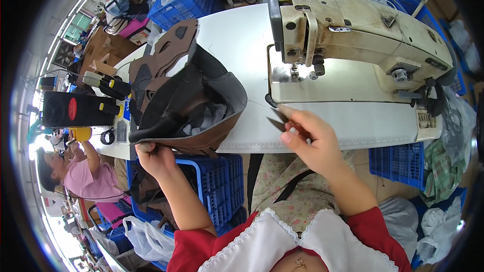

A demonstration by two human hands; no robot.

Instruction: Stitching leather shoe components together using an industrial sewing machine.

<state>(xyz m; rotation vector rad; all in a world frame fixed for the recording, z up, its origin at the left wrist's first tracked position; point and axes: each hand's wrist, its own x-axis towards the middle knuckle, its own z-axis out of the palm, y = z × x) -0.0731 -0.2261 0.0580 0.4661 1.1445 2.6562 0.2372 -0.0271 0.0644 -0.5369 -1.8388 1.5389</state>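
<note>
Bag (194,103) on bench (239,27), body apparently joined, thread trim prob. not done; L grip (156,160) clamped on bag, R grip (318,142) clamped on opened snips (277,123), clear of bag.

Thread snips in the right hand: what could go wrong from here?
The thread snips in the right hand have parted blades pointing toward the brown piece, so a leftward swing might nick it. That piece reaches the front edge of the white table, pinched by the left hand; if the grip loosens, it could slip toward the blue crate.
</note>
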